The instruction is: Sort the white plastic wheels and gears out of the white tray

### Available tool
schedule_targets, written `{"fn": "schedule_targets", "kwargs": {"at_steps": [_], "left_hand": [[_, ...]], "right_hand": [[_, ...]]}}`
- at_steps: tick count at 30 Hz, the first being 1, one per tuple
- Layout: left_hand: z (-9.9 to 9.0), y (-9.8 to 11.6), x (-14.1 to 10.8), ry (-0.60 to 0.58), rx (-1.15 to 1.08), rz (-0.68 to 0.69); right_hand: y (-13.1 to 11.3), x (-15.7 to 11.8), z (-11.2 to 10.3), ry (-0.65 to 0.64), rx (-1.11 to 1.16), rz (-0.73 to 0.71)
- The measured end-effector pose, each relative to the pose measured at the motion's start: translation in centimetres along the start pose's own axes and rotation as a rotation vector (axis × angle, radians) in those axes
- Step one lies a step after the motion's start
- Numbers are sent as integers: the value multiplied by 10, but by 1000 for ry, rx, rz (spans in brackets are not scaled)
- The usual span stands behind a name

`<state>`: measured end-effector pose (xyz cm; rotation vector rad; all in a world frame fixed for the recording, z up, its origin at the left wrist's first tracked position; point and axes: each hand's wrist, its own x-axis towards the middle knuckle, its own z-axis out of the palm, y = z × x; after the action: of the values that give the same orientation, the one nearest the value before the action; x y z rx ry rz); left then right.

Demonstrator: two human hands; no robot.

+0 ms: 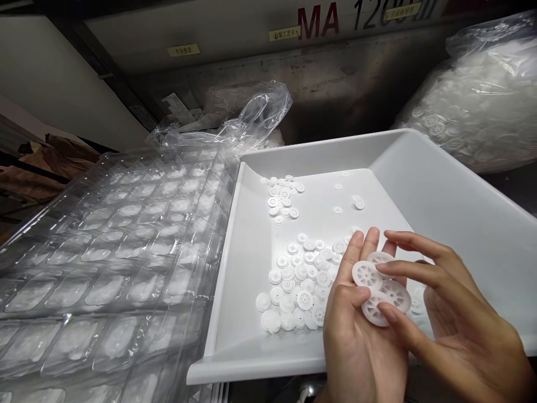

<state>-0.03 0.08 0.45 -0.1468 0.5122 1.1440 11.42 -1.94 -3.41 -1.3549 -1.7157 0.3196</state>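
My left hand (363,336) is turned palm up over the near right part of a white tray (335,365), holding several white plastic spoked wheels (366,275). Its thumb presses on the edge of the wheels. From the right, my right hand (459,305) reaches over this palm, with thumb and index finger touching the wheels. The wheels overlap one another, and the fingers partly cover them. More small white wheels (305,300) lie loose in the tray left of my hands, with a smaller cluster (284,195) toward its back left.
Clear plastic blister trays (113,246), with many pockets, are stacked left of the white tray. A crumpled clear bag (260,115) lies behind. At the back right stands a full clear bag of white parts (482,106). A machine panel (235,33) spans the back.
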Motion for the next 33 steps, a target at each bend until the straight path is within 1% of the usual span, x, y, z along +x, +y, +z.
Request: {"fn": "schedule_targets", "kwargs": {"at_steps": [6, 10, 13, 18, 22, 25, 28, 33], "left_hand": [[0, 0, 0, -6, -7, 19], [0, -1, -2, 9, 7, 43], [3, -1, -3, 47, 11, 44], [6, 0, -3, 130, -29, 13], [9, 1, -3, 198, -32, 2], [10, 1, -3, 214, -37, -10], [12, 1, -3, 224, -42, 8], [13, 1, -3, 253, -35, 32]], "right_hand": [[2, -1, 1, 8, 4, -5], [1, -1, 2, 12, 9, 27], [0, -2, 2, 19, 5, 41], [3, -4, 2, 14, -11, -13], [7, -3, 3, 17, 2, -5], [10, -3, 5, 14, 31, 19], [13, -3, 6, 19, 58, 45], [13, -1, 7, -13, 24, 58]]}}
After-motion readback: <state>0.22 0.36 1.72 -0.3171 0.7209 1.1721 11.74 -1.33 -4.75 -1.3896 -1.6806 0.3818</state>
